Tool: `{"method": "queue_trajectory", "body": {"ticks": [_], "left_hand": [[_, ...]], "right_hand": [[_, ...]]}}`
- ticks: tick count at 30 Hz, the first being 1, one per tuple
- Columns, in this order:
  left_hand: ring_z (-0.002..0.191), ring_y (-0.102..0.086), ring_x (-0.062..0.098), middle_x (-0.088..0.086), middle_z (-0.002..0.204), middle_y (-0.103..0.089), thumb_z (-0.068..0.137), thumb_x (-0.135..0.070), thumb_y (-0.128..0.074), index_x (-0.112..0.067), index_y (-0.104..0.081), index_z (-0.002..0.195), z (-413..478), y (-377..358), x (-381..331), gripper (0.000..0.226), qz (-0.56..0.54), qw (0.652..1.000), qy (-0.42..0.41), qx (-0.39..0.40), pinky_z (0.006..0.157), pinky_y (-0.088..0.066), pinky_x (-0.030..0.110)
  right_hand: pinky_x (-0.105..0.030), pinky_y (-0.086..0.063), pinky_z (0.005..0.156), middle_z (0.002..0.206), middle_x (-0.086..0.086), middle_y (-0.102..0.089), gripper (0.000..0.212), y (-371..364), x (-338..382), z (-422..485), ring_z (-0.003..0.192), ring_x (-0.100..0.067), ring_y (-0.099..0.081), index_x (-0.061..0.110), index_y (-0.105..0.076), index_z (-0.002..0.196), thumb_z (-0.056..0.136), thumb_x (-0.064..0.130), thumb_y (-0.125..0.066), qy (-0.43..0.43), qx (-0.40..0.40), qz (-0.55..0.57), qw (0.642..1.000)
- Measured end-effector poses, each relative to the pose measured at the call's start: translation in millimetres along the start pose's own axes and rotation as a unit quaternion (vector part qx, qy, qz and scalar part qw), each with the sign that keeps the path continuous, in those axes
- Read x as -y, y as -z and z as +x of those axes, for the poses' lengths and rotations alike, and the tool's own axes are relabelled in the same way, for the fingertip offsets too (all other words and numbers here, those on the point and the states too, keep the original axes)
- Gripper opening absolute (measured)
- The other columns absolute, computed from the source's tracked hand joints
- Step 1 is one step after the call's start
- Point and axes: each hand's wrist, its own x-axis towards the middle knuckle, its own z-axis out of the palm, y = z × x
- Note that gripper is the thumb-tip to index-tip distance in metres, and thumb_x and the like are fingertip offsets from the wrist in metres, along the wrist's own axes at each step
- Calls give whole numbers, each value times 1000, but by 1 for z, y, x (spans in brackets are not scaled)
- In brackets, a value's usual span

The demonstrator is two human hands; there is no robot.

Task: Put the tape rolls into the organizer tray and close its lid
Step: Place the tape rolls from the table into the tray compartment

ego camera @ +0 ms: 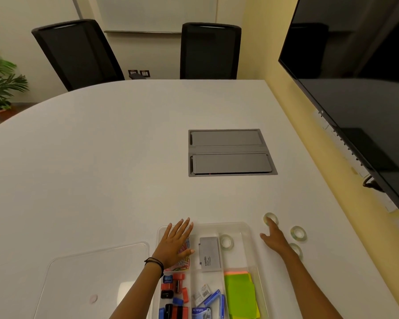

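A clear organizer tray sits at the near edge of the white table. One tape roll lies in its far right compartment. Three more clear rolls lie on the table to the right of the tray: the far roll, the right roll and the near roll, partly hidden by my wrist. My right hand lies flat with its fingertips touching the far roll. My left hand rests spread over the tray's far left compartment. The clear lid lies flat to the left of the tray.
The tray also holds paper clips, a grey box, sharpeners, staple boxes and green sticky notes. A grey cable hatch is set into the table's middle. A large dark screen hangs at the right, two black chairs stand beyond.
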Motion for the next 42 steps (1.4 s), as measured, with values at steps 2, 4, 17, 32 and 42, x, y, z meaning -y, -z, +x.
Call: {"method": "queue_trajectory", "body": {"ticks": [2, 4, 17, 32, 42], "left_hand": [[135, 26, 2, -9, 156, 13, 90, -67, -16, -30, 11, 143, 0, 2, 0, 70, 4, 1000, -2, 6, 108, 21, 29], [135, 26, 1, -6, 156, 12, 90, -67, -16, -32, 13, 143, -1, 2, 1, 70, -1, 1000, -1, 6, 107, 22, 29], [133, -34, 31, 17, 145, -36, 90, -67, -11, -28, 14, 143, -1, 10, -3, 70, -27, 999, 13, 40, 106, 23, 29], [128, -33, 46, 22, 145, -32, 88, -69, -9, -36, 24, 139, -2, 6, -5, 69, -49, 999, -19, -6, 103, 28, 27], [140, 5, 4, 18, 149, -18, 87, -70, -12, -40, 28, 136, -2, 6, -3, 70, -31, 999, -17, -16, 105, 25, 27]], "right_hand": [[-41, -26, 115, 156, -17, -18, 68, -3, -4, -1, 141, -34, -26, 8, -9, 147, 93, 12, -50, 12, 7, -46, 999], [-42, -29, 114, 156, -17, -19, 66, -6, -5, -3, 139, -35, -28, 7, -10, 146, 93, 12, -50, 25, -2, -80, 996], [-36, -51, 92, 131, -12, -57, 48, -32, -13, -39, 118, -25, -56, 8, -35, 140, 93, 1, -44, 44, -154, -171, 972], [-10, -45, 54, 84, -1, -56, 38, -10, 51, -46, 61, -12, -50, 13, -54, 117, 83, -3, -61, 117, -140, 145, 973], [-22, -40, 61, 91, 2, -57, 28, -46, 69, -53, 67, -9, -51, 20, -54, 109, 84, 9, -57, 184, 0, -6, 983]]}}
